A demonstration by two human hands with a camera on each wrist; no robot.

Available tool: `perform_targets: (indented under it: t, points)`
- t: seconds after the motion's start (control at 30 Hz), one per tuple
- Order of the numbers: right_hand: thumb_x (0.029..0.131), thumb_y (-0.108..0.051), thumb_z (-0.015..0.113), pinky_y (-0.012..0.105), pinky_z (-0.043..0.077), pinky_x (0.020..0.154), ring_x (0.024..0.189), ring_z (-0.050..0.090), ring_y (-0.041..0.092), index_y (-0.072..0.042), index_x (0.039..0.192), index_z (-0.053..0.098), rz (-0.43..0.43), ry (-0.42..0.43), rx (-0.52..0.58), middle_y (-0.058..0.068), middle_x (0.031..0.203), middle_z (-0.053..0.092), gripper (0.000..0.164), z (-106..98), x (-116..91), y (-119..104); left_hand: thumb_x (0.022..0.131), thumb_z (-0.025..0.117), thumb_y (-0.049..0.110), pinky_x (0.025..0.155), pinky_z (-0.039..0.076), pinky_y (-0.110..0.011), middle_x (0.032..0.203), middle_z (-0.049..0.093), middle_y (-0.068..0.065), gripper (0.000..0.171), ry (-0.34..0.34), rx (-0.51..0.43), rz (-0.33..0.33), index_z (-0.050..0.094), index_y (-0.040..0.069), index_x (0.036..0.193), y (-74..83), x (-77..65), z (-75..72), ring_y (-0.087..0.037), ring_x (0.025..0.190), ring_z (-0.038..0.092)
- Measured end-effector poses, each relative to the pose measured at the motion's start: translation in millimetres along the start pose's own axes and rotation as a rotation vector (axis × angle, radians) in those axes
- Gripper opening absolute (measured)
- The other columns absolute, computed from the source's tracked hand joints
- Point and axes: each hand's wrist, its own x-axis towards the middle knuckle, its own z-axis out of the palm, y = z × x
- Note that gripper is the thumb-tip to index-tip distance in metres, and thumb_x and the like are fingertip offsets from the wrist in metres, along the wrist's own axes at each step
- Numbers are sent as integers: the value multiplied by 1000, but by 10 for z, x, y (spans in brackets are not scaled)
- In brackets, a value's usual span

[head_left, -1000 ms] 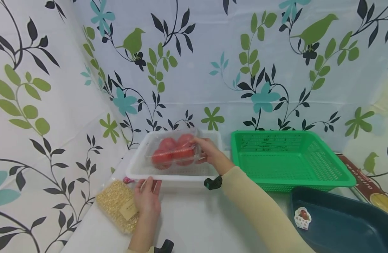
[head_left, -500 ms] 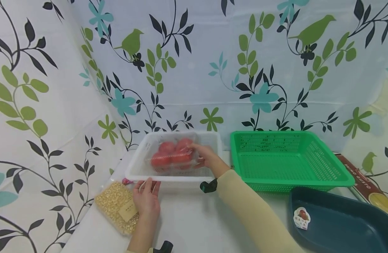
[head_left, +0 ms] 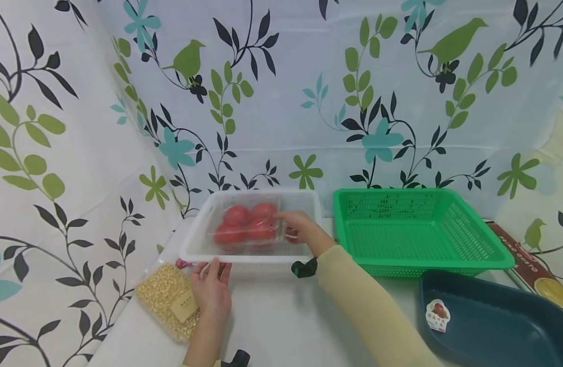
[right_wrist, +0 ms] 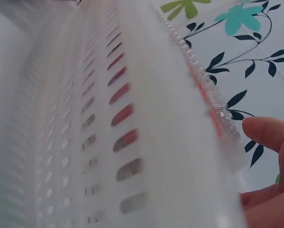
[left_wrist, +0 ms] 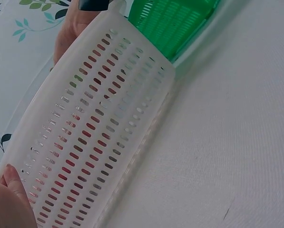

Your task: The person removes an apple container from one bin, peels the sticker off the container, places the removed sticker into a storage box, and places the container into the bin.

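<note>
A clear plastic box (head_left: 245,225) with several red, round fruits that look like tomatoes lies inside the white perforated basket (head_left: 249,259). My right hand (head_left: 304,232) is over the basket's right end, its extended index finger right at the box's edge. In the right wrist view, the fingers of my right hand (right_wrist: 270,161) are spread apart beside the box's edge. My left hand (head_left: 212,288) holds the basket's front rim, palm up. The left wrist view shows a fingertip of my left hand (left_wrist: 13,194) against the basket's slotted wall (left_wrist: 84,142).
Left of my left forearm lies a clear bag of yellow kernels (head_left: 169,300) with a label. A green basket (head_left: 401,229) stands to the right of the white one. In front of it is a dark blue tray (head_left: 492,326) with a sticker, near a brown printed box (head_left: 525,257).
The box of red fruits has come down from a tilted position and lies flatter, a little further left in the basket. My right hand's fingers have loosened from its edge; the left hand stays put.
</note>
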Motion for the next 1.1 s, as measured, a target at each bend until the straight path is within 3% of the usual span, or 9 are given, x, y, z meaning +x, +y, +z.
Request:
perform_targets:
  t: [0.2,0.5,0.63,0.77,0.9,1.1]
  points:
    - [93,-27,70,34,54,73,89,58,26,-3,122,55,-6,-58,13,14,106,58,41,-32,24,47,101,60,7,89,56,-30,115,50,-11,26,2,25,-13,40,13,117,14,-22,-23,-14,89,65]
    - [95,-26,67,36,54,79,85,54,24,0,118,48,-7,-109,24,12,99,49,39,-80,10,92,100,59,1,85,58,-30,104,54,-8,27,-7,-8,9,39,12,115,-15,-28,-58,-14,82,65]
    - [96,-26,66,43,55,90,96,56,28,7,130,43,-23,-115,24,18,112,51,53,-116,-1,29,100,60,1,84,58,-31,103,55,-8,27,-12,-25,16,40,11,114,-12,-6,-29,-14,81,66]
    - [97,-27,64,49,50,100,116,53,37,7,142,37,-64,-153,-19,27,133,46,62,-170,-52,-31,100,60,0,83,58,-31,101,55,-8,26,-10,-22,16,40,10,114,-5,2,-16,-14,79,66]
    - [99,-27,62,53,46,104,129,46,42,4,146,36,-106,-194,-45,29,144,41,62,-262,-132,-65,100,59,1,84,58,-31,102,56,-8,25,-17,-9,6,40,10,114,0,-7,-10,-14,80,66]
    - [102,-27,59,54,45,104,132,47,44,3,146,40,-140,-235,-83,28,145,44,57,-394,-278,-108,100,60,2,85,58,-31,103,56,-8,25,-16,3,8,40,10,115,9,-11,-16,-14,82,66]
